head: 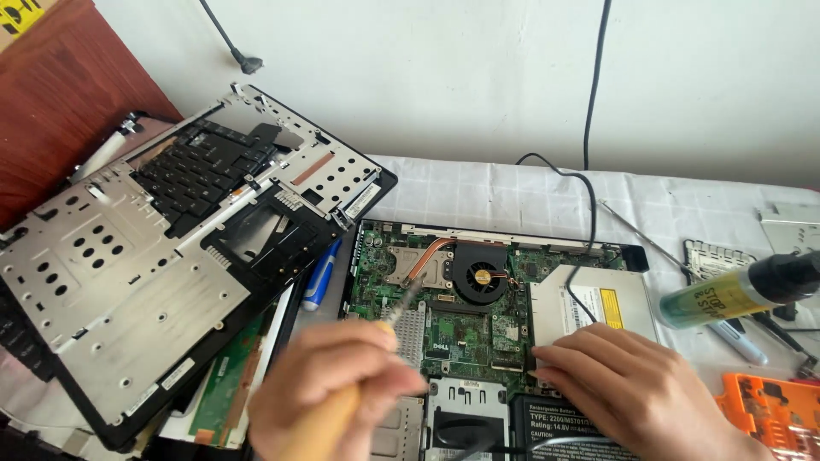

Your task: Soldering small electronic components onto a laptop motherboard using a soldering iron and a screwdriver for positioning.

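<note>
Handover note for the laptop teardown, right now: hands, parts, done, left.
Left hand: gripping a wooden-handled screwdriver, its shaft angled up toward the green motherboard near the copper heat pipe.
Right hand: flat on the open laptop base, fingertips at the silver optical drive's front edge; holds nothing.
Parts: black fan seated on the board; black battery in front of the right hand.
Done: palmrest and keyboard cover is off, lying upside down to the left.
Left: board, fan, drive and battery are in the base.
</note>
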